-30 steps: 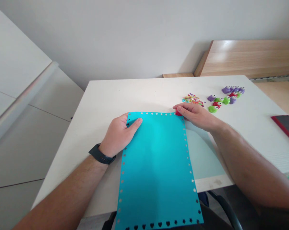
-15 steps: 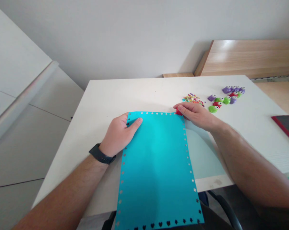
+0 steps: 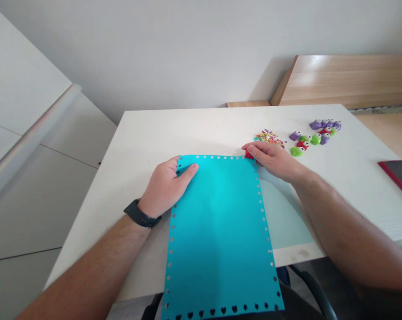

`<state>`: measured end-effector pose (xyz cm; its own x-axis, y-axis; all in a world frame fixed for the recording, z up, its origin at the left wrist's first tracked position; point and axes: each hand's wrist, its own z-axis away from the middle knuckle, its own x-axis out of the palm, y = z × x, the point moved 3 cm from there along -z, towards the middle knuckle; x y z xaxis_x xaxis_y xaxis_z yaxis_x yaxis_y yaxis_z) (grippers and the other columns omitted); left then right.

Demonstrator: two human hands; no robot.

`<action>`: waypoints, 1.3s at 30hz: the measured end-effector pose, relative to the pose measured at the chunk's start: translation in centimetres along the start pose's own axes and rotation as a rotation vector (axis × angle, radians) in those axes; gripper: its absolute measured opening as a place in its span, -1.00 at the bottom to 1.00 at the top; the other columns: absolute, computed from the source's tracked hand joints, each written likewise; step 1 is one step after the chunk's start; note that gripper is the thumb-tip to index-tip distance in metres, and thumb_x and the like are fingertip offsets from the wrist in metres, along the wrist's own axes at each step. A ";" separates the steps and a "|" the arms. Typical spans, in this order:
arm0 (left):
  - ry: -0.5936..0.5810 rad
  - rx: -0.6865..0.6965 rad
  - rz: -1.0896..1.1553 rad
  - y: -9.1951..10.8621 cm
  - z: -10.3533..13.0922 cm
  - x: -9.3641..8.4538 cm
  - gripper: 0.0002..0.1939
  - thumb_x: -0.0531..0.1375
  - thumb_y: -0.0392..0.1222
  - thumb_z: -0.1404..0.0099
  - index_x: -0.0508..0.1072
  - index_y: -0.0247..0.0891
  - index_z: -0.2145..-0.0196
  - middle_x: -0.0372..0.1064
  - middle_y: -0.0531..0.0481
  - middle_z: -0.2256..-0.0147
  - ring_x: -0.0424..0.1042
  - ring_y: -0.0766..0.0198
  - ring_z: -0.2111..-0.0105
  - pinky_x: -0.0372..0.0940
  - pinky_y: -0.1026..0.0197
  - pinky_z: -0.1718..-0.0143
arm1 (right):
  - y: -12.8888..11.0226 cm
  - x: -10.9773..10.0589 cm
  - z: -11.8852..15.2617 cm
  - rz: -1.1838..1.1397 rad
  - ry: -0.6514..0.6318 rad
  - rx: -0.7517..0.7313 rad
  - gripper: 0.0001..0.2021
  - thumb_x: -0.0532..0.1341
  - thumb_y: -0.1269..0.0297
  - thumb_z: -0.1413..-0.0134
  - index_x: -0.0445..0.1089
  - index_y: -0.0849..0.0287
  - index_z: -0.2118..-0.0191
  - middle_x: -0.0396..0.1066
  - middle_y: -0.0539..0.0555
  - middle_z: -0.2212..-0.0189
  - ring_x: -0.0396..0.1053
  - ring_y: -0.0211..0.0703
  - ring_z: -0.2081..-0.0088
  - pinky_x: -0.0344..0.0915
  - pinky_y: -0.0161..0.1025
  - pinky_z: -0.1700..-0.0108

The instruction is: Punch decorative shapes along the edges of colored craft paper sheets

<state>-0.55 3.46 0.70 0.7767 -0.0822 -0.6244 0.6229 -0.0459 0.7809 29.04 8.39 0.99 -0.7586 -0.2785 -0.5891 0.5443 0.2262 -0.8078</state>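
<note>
A turquoise sheet of paper (image 3: 221, 231) reaches from the table out over its front edge, with small stars, hearts and other shapes punched along its borders. My left hand (image 3: 169, 182), a dark watch (image 3: 142, 214) on its wrist, grips the sheet's upper left side, thumb on top and fingers underneath. At the upper right corner, my right hand (image 3: 271, 158) is closed around a red craft punch (image 3: 249, 154), set on the paper's edge. Most of the punch is hidden by the fingers.
Colourful paper cut-outs (image 3: 267, 137) lie in a pile beyond my right hand. Several purple, green and red craft punches (image 3: 316, 138) stand at the back right. A dark phone-like object with a red edge (image 3: 399, 175) rests at the far right of the white table (image 3: 174, 129).
Almost nothing differs. The sheet's lower part has shifted very slightly, while both hands keep their places on the paper and the punch.
</note>
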 end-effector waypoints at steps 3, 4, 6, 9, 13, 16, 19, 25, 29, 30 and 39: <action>-0.002 0.000 0.001 0.0 0.0 0.0 -0.61 0.16 0.18 -0.38 0.57 -0.19 0.18 0.62 0.01 0.19 0.55 0.10 0.23 0.37 0.18 0.22 | -0.1 0.1 0.0 -0.006 -0.015 -0.011 -0.52 0.08 -0.17 -0.33 0.54 0.11 0.04 0.56 0.08 0.20 0.42 -0.06 0.17 0.30 -0.14 0.09; -0.003 0.001 0.004 0.1 0.0 0.0 -0.60 0.16 0.18 -0.38 0.57 -0.19 0.17 0.62 0.01 0.19 0.55 0.10 0.23 0.38 0.18 0.22 | -0.1 0.1 0.0 -0.008 -0.021 -0.014 -0.52 0.09 -0.17 -0.33 0.54 0.10 0.03 0.56 0.08 0.20 0.42 -0.05 0.17 0.30 -0.14 0.09; -0.001 0.003 0.009 0.2 0.1 0.1 -0.60 0.16 0.18 -0.38 0.57 -0.20 0.17 0.62 0.00 0.18 0.56 0.10 0.23 0.38 0.18 0.22 | -0.1 0.1 0.0 -0.013 -0.031 -0.019 -0.52 0.11 -0.17 -0.32 0.54 0.10 0.02 0.56 0.08 0.19 0.43 -0.04 0.15 0.31 -0.13 0.08; -0.001 0.004 0.021 0.3 0.1 0.1 -0.59 0.15 0.19 -0.38 0.57 -0.20 0.17 0.63 0.00 0.18 0.56 0.09 0.22 0.38 0.17 0.20 | 0.0 0.1 0.0 -0.018 -0.039 -0.018 -0.52 0.13 -0.18 -0.29 0.54 0.09 0.02 0.56 0.08 0.20 0.43 -0.04 0.16 0.32 -0.13 0.09; 0.010 -0.004 0.017 0.3 0.0 0.0 -0.62 0.17 0.17 -0.37 0.57 -0.19 0.18 0.63 0.02 0.19 0.56 0.09 0.22 0.38 0.19 0.20 | 0.4 0.1 0.0 -0.015 -0.024 0.014 -0.55 0.17 -0.15 -0.27 0.54 0.09 0.01 0.57 0.07 0.20 0.44 -0.04 0.17 0.34 -0.13 0.11; 0.014 -0.010 0.010 0.3 0.0 0.0 -0.63 0.17 0.15 -0.37 0.57 -0.18 0.19 0.63 0.03 0.20 0.56 0.10 0.23 0.37 0.20 0.22 | 0.7 0.1 -0.1 -0.014 0.011 0.031 -0.57 0.20 -0.14 -0.25 0.56 0.07 0.04 0.58 0.07 0.20 0.44 -0.05 0.20 0.34 -0.13 0.12; 0.008 -0.021 0.014 0.2 0.1 0.0 -0.63 0.17 0.16 -0.37 0.56 -0.19 0.18 0.63 0.02 0.20 0.56 0.09 0.23 0.37 0.19 0.23 | 1.0 0.0 -0.1 -0.019 0.038 0.043 -0.58 0.20 -0.14 -0.25 0.56 0.07 0.06 0.58 0.07 0.21 0.43 -0.06 0.22 0.34 -0.14 0.14; 0.025 -0.023 -0.008 0.2 0.0 -0.1 -0.61 0.17 0.18 -0.35 0.56 -0.20 0.20 0.63 0.00 0.22 0.55 0.08 0.25 0.37 0.18 0.25 | 1.0 0.0 -0.1 -0.032 0.085 0.056 -0.57 0.19 -0.15 -0.25 0.55 0.13 0.15 0.56 0.09 0.26 0.41 -0.09 0.25 0.30 -0.18 0.21; 0.027 -0.016 -0.023 0.2 0.0 -0.1 -0.61 0.16 0.17 -0.35 0.56 -0.19 0.20 0.62 0.00 0.24 0.55 0.08 0.27 0.37 0.17 0.25 | 1.0 0.0 -0.1 -0.041 0.126 0.090 -0.53 0.18 -0.21 -0.22 0.54 0.13 0.22 0.53 0.07 0.34 0.34 -0.15 0.36 0.25 -0.21 0.32; 0.028 -0.015 -0.024 0.2 0.0 -0.1 -0.62 0.16 0.17 -0.35 0.56 -0.18 0.20 0.62 0.00 0.24 0.55 0.09 0.27 0.37 0.17 0.24 | 1.0 0.0 -0.1 -0.048 0.134 0.099 -0.52 0.18 -0.23 -0.21 0.54 0.13 0.23 0.53 0.07 0.36 0.34 -0.16 0.37 0.24 -0.21 0.34; 0.010 -0.018 -0.032 -0.1 -0.1 0.0 -0.64 0.15 0.15 -0.36 0.55 -0.17 0.22 0.62 0.00 0.25 0.54 0.09 0.29 0.36 0.17 0.29 | 1.4 0.1 -0.1 -0.115 0.160 0.152 -0.47 0.20 -0.31 -0.14 0.53 0.12 0.27 0.51 0.08 0.39 0.35 -0.13 0.38 0.27 -0.19 0.36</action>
<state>-0.59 3.53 0.65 0.7572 -0.0710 -0.6493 0.6490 -0.0301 0.7602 29.64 8.80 -0.19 -0.8593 -0.1402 -0.4919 0.4893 0.0549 -0.8704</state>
